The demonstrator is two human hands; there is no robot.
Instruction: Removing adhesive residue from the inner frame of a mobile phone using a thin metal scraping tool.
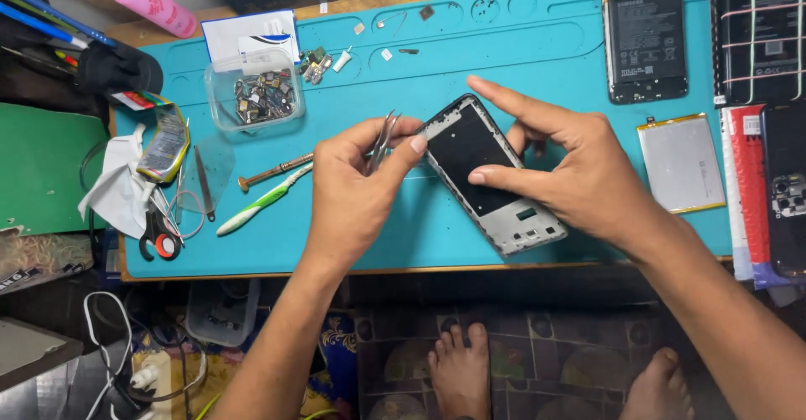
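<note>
- Lay at far left on the blue silicone worktop point(537, 59): a crumpled white tissue point(117, 189), red-handled scissors point(159, 239), and a green-and-white toothbrush point(262, 202) beside a thin screwdriver point(273, 170).
- Stood behind them: a clear plastic tub of small metal parts point(254, 94).
- Left hand point(353, 189): grip closed on slim metal tweezers point(382, 141), pinched between thumb and fingertips, tips raised just beside the frame's upper corner.
- Centre: black-and-silver phone frame point(491, 176), tilted above the worktop's near edge.
- Right hand point(579, 168): grip holding that frame by its right side, thumb across its dark panel, forefinger pointing straight out above it.
- Far right: an open phone with black battery point(645, 34) and a loose silver battery point(680, 161), well apart.
- Risk, as a judgement: tweezer tips could slip and scratch the panel; frame held over the edge could drop to the floor.
</note>
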